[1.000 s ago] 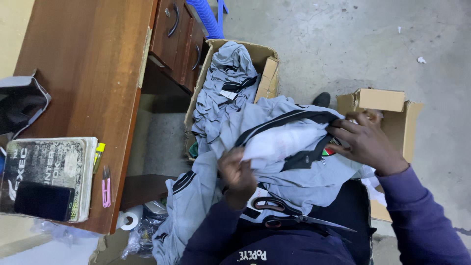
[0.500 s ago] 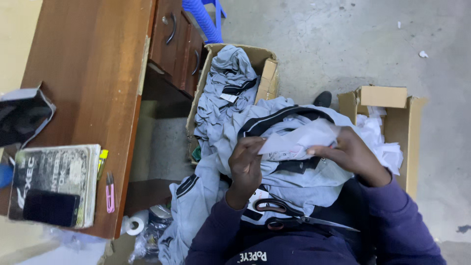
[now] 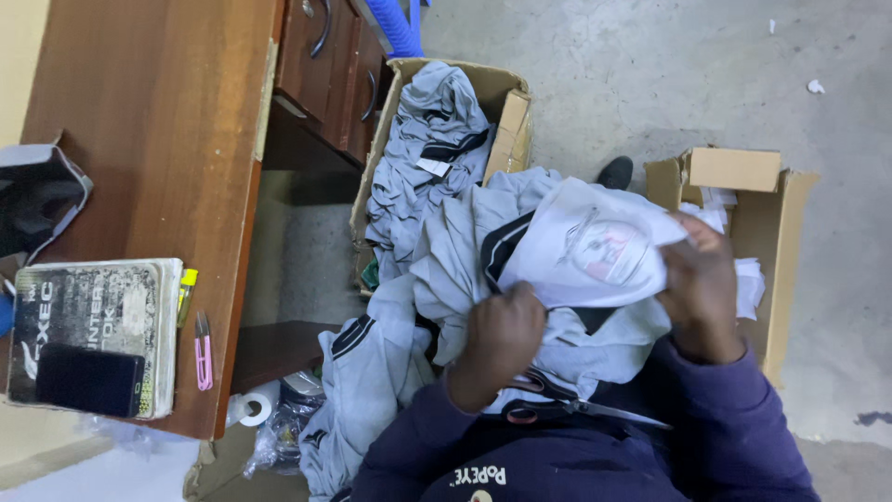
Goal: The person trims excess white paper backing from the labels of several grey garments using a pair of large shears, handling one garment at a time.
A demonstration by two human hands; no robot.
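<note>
A grey garment with dark trim (image 3: 446,251) lies across my lap. On top of it is a white sheet with a printed picture (image 3: 595,251). My left hand (image 3: 502,335) grips the sheet's lower left edge together with the grey cloth. My right hand (image 3: 701,284) holds the sheet's right edge. A pair of scissors (image 3: 567,404) rests on my lap below the hands.
A cardboard box (image 3: 506,112) full of grey garments stands ahead beside a brown wooden desk (image 3: 158,139) with drawers. A smaller open box (image 3: 771,214) with white sheets is at the right. A book with a phone (image 3: 88,376) and pink snips (image 3: 203,351) lie on the desk.
My right hand has drawn the white sheet out of the right-hand box and over the garment. My left hand rose to take its left edge, and the sheet now lies spread between both hands.
</note>
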